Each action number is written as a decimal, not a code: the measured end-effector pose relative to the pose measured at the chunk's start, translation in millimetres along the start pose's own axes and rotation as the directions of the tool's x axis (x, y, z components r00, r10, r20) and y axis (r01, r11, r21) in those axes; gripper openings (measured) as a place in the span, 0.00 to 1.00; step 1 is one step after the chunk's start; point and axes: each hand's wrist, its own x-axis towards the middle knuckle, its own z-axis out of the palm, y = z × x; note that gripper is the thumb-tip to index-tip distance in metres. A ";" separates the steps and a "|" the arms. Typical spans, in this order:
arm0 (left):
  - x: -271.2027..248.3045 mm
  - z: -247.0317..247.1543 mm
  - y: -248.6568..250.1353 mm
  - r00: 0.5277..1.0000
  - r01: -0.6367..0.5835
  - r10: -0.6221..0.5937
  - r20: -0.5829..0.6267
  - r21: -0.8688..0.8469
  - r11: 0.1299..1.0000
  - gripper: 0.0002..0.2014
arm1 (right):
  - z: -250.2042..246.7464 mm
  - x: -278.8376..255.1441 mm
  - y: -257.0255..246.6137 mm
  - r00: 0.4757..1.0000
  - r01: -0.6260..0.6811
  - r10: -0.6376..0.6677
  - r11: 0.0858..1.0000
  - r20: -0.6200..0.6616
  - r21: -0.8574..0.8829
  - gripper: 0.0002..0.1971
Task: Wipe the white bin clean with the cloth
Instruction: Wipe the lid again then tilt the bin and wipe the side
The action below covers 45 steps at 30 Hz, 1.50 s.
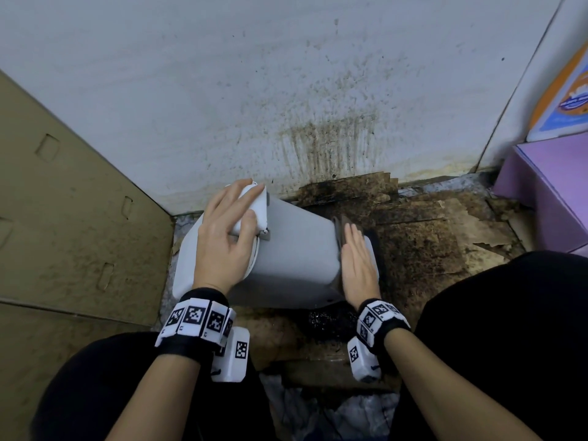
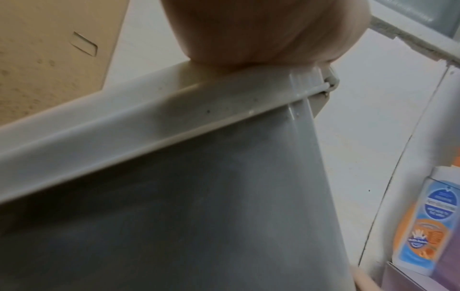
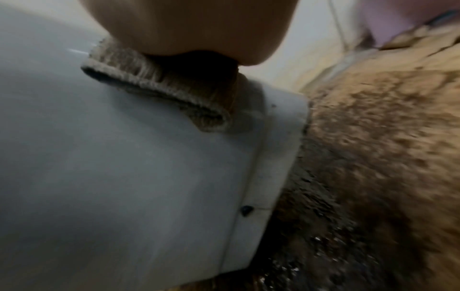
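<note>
The white bin [image 1: 296, 249] lies on its side on the floor, lid end to the left by the wall. My left hand [image 1: 254, 202] holds the lid end, fingers reaching over its far edge and thumb on its near face. The left wrist view shows the bin's rim [image 2: 174, 118] under the palm. My right hand [image 1: 354, 249] lies flat with straight fingers and presses a folded grey-brown cloth [image 1: 342, 230] against the bin's side at the base end. In the right wrist view the cloth [image 3: 161, 94] shows under the palm, on the pale bin wall [image 3: 124, 177].
A brown cardboard box [image 1: 63, 202] stands at the left. The white wall [image 1: 318, 90] behind is stained. Wet, dirty cardboard [image 1: 429, 243] covers the floor to the right. A purple box [image 1: 553, 186] and an orange-blue bottle [image 2: 423, 226] sit at the far right.
</note>
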 end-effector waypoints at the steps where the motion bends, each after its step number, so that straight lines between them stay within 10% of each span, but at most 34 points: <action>1: 0.1 0.0 0.2 1.000 0.000 0.000 0.005 -0.002 1.000 0.22 | -1.9 0.9 6.3 0.999 -0.045 0.045 0.999 0.001 -0.009 0.27; 12: -3.0 0.0 2.6 1.000 0.010 -0.009 -0.011 0.025 1.000 0.22 | 7.0 -2.2 -4.7 0.990 -0.129 0.132 0.990 -0.052 0.060 0.26; 22: -2.0 4.6 3.7 1.000 -0.016 0.017 -0.021 0.049 0.999 0.21 | 28.8 -25.6 -111.7 0.977 0.211 -0.210 0.960 -0.025 0.183 0.28; 31: -4.5 3.6 3.4 1.000 -0.025 0.025 -0.005 0.043 0.999 0.21 | 18.8 -27.6 -81.5 0.928 0.371 -0.371 0.929 -0.029 -0.018 0.26; 45: -4.4 3.0 5.1 1.000 0.013 -0.013 -0.001 0.027 1.000 0.22 | 2.6 -20.0 6.9 0.998 -0.012 0.019 0.994 -0.058 0.112 0.28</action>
